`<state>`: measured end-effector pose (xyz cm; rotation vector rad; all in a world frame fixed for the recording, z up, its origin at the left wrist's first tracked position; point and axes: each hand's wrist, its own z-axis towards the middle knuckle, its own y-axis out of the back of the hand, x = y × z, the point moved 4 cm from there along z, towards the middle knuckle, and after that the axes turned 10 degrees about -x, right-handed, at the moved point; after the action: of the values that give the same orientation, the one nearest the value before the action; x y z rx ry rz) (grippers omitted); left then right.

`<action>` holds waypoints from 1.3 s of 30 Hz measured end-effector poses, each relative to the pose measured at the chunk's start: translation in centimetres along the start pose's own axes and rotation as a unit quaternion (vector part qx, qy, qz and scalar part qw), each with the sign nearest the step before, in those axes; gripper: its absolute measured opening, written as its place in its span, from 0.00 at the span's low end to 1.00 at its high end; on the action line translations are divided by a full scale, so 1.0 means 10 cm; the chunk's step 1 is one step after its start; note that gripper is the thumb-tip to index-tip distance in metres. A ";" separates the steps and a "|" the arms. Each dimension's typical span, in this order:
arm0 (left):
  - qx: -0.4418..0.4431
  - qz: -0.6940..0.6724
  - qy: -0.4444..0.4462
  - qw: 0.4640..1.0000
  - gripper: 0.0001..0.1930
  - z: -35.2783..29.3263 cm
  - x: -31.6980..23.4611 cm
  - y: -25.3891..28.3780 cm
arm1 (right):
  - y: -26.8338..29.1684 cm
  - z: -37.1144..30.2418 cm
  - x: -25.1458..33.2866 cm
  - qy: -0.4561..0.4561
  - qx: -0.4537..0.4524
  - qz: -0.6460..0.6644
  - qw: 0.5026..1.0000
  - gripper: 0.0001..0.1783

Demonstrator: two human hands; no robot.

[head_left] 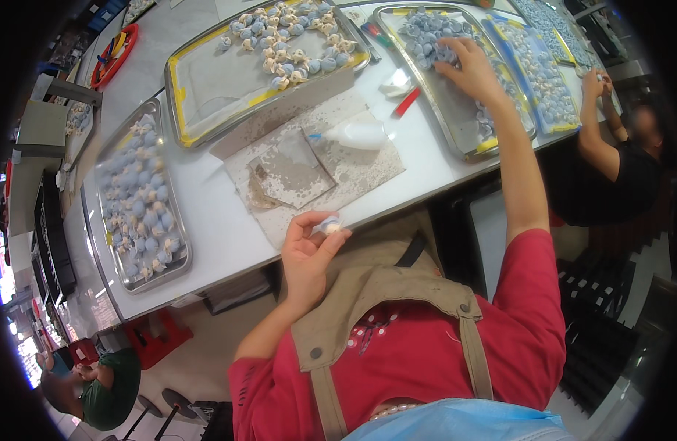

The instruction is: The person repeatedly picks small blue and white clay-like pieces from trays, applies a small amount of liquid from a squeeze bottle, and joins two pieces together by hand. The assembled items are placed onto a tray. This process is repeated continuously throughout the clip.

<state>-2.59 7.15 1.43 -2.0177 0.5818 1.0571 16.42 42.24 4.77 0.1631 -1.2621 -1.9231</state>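
My left hand [307, 253], closed in a pinch near the table's front edge, holds a small cream-and-blue figurine [330, 224] between thumb and fingertips. Over the metal tray [467, 153] at the right, my right hand [471, 70] reaches into a pile of small blue-grey pieces [424, 31]. Its thumb and fingers are curled round a blue-grey piece at the pile's edge; the fingertips are partly lost among the others. A white squeeze bottle [362, 135] with a blue tip lies on a stained cardboard sheet [371, 173] in front of me.
Another tray [206, 92] holds several cream-and-blue figurines at the back. More fill the tray [178, 268] at left. A red-handled tool [406, 104] lies beside the right tray. Further right is a blue-edged tray [563, 126]; a person in black works there. Another person in green sits lower left.
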 end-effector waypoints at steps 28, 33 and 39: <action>0.036 -0.021 0.014 0.999 0.19 -0.03 0.07 -0.04 | 0.59 -1.00 1.44 -0.071 0.047 0.269 0.959 0.20; 0.055 -0.048 0.025 0.997 0.20 -0.05 0.06 -0.06 | 0.37 -1.35 1.86 -0.095 0.144 0.372 0.912 0.18; 0.082 -0.049 0.008 0.995 0.17 -0.07 0.02 -0.06 | 0.25 -1.52 2.19 -0.003 0.139 0.334 0.932 0.17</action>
<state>-1.69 6.96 1.73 -1.8929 0.5540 0.9064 10.98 16.03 6.11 -0.1211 -1.3677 -1.1605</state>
